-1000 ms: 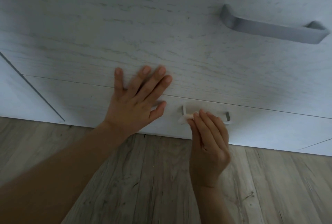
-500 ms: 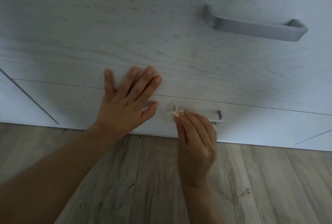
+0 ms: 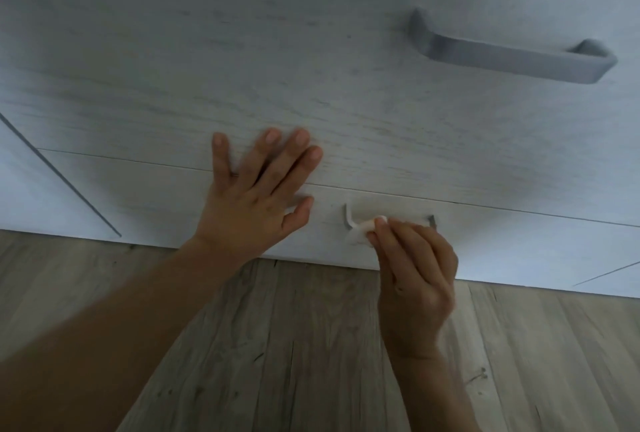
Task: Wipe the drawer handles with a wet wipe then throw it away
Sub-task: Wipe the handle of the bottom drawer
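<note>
The right hand (image 3: 415, 279) had its fingertips curled and pinched on the wet wipe (image 3: 360, 232), a small white wad pressed against the left end of the lower handle (image 3: 347, 217), low on the unit and just above the floor (image 3: 311, 345). To its left, the left hand (image 3: 256, 203) lay flat with fingers spread and straight, holding nothing, across the seam onto the lower drawer front (image 3: 156, 196). The upper handle (image 3: 512, 57) stood well apart, up and to the right, untouched by either hand. The wipe was gripped by little more than the fingertips, so a hard rub round the handle's post could probably tug it free and drop it. The handle's underside was hidden and might be missed.
</note>
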